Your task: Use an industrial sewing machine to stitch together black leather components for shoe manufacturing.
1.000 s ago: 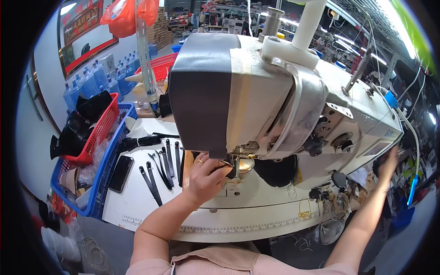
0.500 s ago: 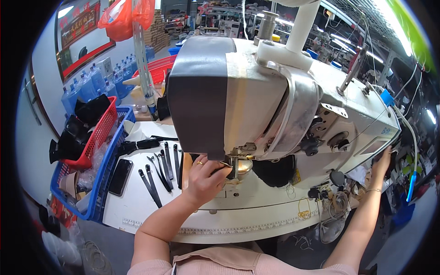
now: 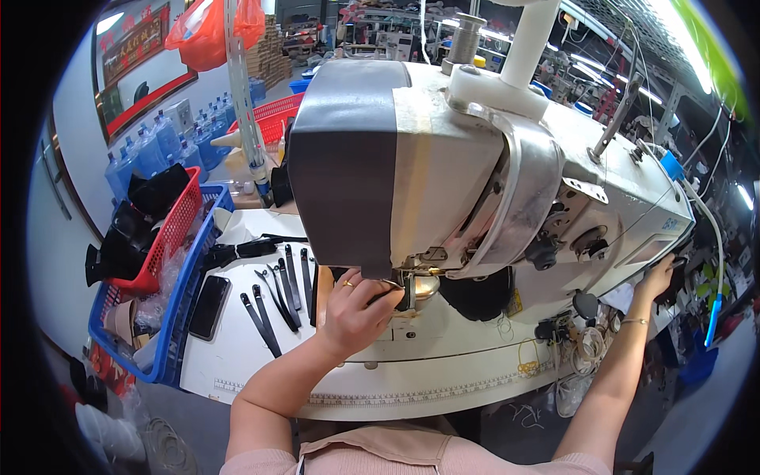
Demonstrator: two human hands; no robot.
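A large white and grey sewing machine [image 3: 343,174] fills the middle of the view. Under its head, beside the needle area, my left hand [image 3: 354,314] is closed in a pinch on a small dark piece [image 3: 386,291], mostly covered by the fingers. To the right of the needle lies a black piece of material [image 3: 479,297] on the machine bed. My right hand [image 3: 655,279] reaches to the far right end of the machine; its fingers are partly hidden there, and what they touch is unclear. Several black straps [image 3: 291,294] lie left of my left hand.
A black phone [image 3: 210,307] lies on the white table [image 3: 237,372] at left. Next to it stand a blue basket [image 3: 164,360] and a red basket [image 3: 188,204] with black items. Tangled cords [image 3: 587,348] sit at the right edge, and blue water bottles [image 3: 150,150] stand behind.
Both hands stay nearly in place, the left still pinching at the needle area. The view has shifted very slightly.
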